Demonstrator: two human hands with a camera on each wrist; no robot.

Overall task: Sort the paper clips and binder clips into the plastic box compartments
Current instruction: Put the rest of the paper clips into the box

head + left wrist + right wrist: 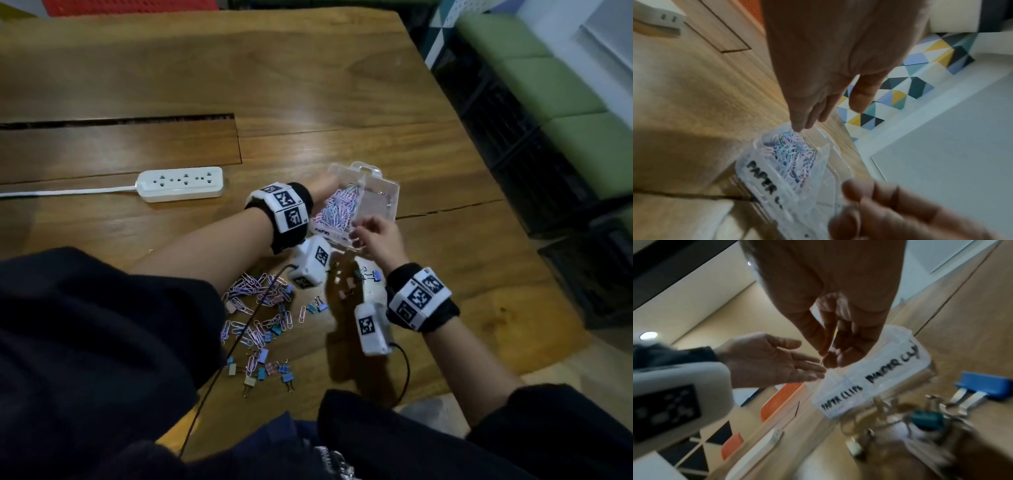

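So the clear plastic box (368, 200) sits open on the wooden table (308, 85), and its left compartment is already heaped with pastel paper clips (337, 209). The right compartment looks nearly empty from the head view. Loose paper clips and binder clips (265, 366) lie scattered on the table near the person, just short of the box.

The left hand (323, 188) hovers over the paper-clip side with fingers straight and relaxed, holding nothing. The right hand (378, 238) has fingertips pinched together above the box's front edge; the right wrist view hints at something thin between them, but I can't tell what.

Handling-wise, I'd guess paper clips are light, slick wire that tangles, so scoop a bunch. Binder clips are stiffer and chunkier; grab them by the coloured body, not the floppy wire handles.
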